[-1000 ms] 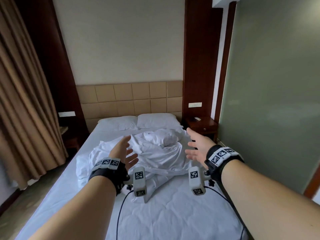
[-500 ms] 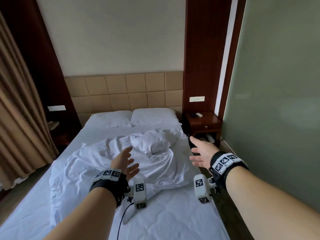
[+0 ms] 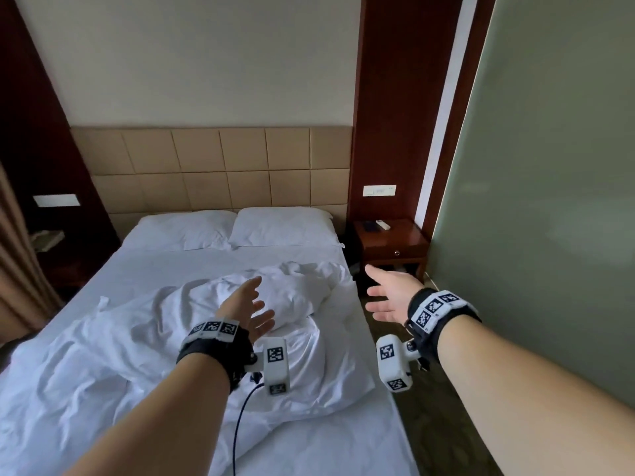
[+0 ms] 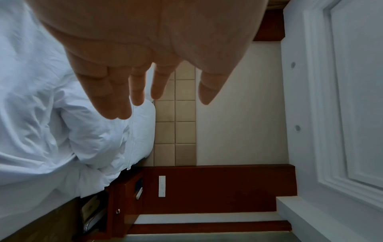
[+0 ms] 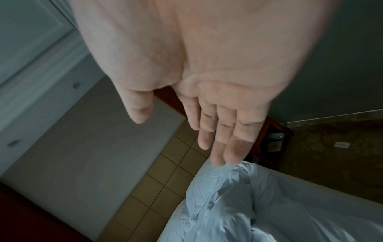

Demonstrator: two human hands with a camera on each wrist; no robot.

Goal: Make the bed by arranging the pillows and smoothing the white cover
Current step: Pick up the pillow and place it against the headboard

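We are reaching our left hand (image 3: 245, 309) and right hand (image 3: 388, 297), fingers spread and empty, toward the crumpled white cotton cover (image 3: 165, 341), aiming to grab its edges evenly.

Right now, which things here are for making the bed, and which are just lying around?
For the job:
- crumpled white cover
- loose pillow lying on the cover
- two pillows at the headboard
- left hand and right hand, both empty, fingers spread

Just lying about:
- nightstand
- white remote and a dark flat thing on it
- curtain
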